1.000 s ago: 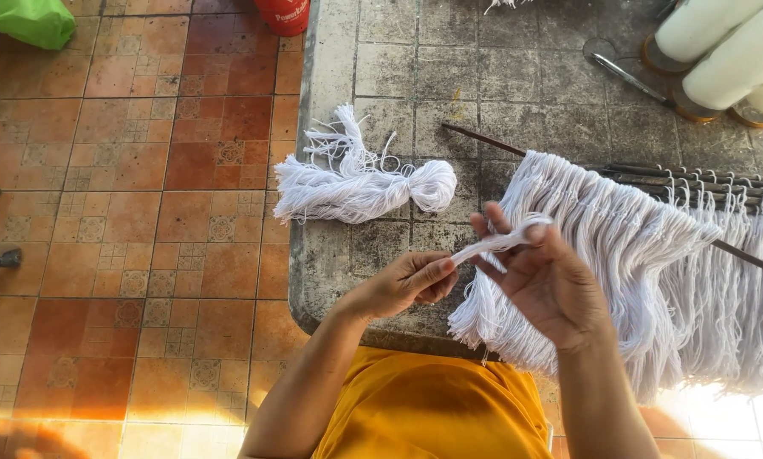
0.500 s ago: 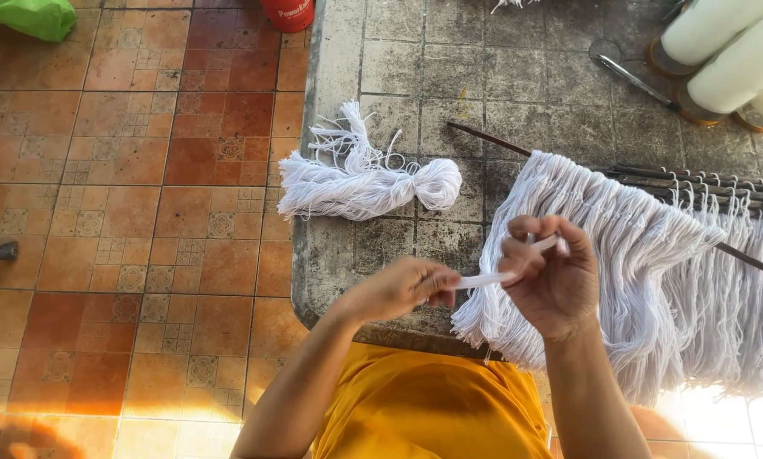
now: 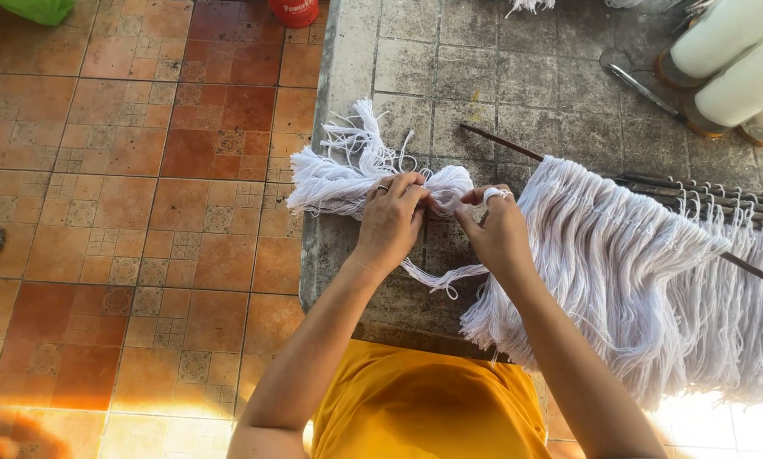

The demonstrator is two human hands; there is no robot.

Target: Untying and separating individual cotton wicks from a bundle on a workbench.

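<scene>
left hand (image 3: 392, 223) pinched on white yarn strand (image 3: 437, 278) near table (image 3: 517, 76) front edge | right hand (image 3: 499, 234) pinching same strand, loop round finger | yarn bundle (image 3: 339, 174) just beyond, left edge | fringe on rod (image 3: 619, 246) right

Bright, even daylight fills the scene; harsh sun glare washes out the near right corner and near floor tiles. Focus is sharp, shadows soft.

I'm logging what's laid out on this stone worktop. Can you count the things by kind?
White yarn cones: 3
Loose white yarn bundle: 1
Rod hung with white yarn fringe: 1
Scissors: 1
Total: 6
The left hand and right hand pinch a yarn strand.
</scene>
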